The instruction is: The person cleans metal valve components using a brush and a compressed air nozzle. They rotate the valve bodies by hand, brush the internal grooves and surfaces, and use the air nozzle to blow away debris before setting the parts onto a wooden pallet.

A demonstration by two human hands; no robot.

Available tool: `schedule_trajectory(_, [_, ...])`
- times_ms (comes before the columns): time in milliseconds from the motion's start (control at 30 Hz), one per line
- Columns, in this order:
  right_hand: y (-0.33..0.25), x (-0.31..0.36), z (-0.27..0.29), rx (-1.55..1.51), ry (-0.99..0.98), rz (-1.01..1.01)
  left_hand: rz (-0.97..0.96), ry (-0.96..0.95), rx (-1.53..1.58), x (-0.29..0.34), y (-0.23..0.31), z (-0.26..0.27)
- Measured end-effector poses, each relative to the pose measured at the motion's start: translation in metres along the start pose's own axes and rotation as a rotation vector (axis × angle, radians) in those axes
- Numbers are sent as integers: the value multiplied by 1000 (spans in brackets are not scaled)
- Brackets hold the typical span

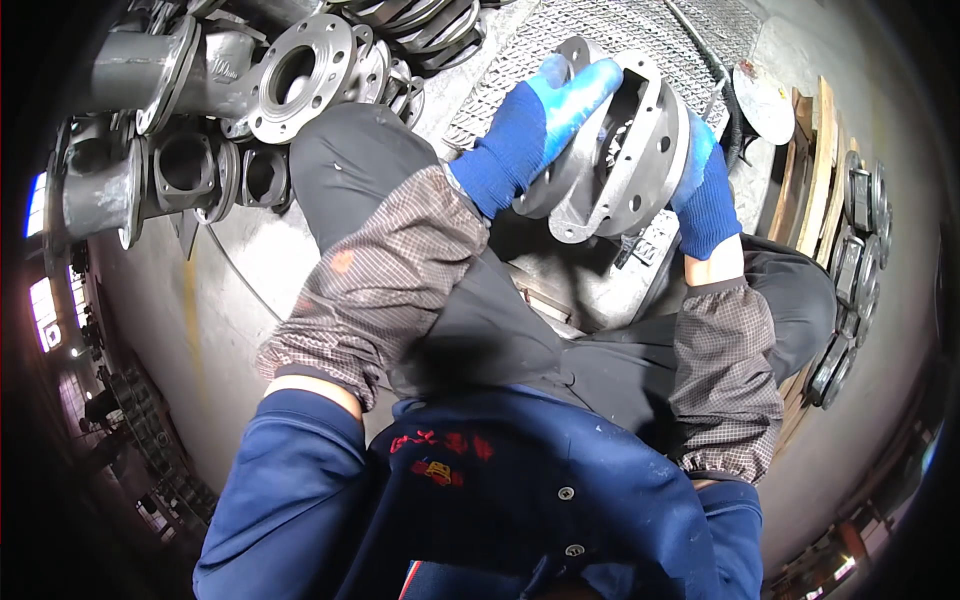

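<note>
Both my hands wear blue gloves and grip a grey metal flanged valve body (645,150) between them, above the floor in front of my knees. My left hand (560,110) is closed over the left flange, its thumb and fingers near the upper rim. Against the outer face of the right flange, my right hand (703,180) presses from the side; its fingertips are mostly hidden behind the metal. The casting is tilted, and a dark opening shows between its two flanges. Bolt holes run round the flange rims.
At the left stand several grey flanged castings (110,190), with a large round flange (300,78) beside my left knee. A ridged metal mat (560,25) lies ahead. To the right are a round plate (763,102), wooden pallet boards (815,165) and more castings (855,270).
</note>
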State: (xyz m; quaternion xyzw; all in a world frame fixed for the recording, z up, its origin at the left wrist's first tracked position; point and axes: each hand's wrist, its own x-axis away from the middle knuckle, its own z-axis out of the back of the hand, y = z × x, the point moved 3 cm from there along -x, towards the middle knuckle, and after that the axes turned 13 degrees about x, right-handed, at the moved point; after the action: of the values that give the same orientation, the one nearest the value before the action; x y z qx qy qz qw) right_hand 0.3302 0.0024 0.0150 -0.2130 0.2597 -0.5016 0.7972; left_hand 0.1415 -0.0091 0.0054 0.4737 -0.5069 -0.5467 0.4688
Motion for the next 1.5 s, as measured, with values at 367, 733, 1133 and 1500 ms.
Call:
schedule_trajectory(367, [0,-28,-47,-838,-155,-754,-459,-63,-257,-2,-9,51])
schedule_trajectory(733, [-15,13,-57,-629,87,-469,351,122,613,30,-28,41])
schedule_trajectory(1133, [-13,2,-68,-578,53,-669,355,129,551,26,-25,37])
schedule_trajectory(1500, [-19,-8,-54,-307,-10,-594,470,267,641,18,-5,28])
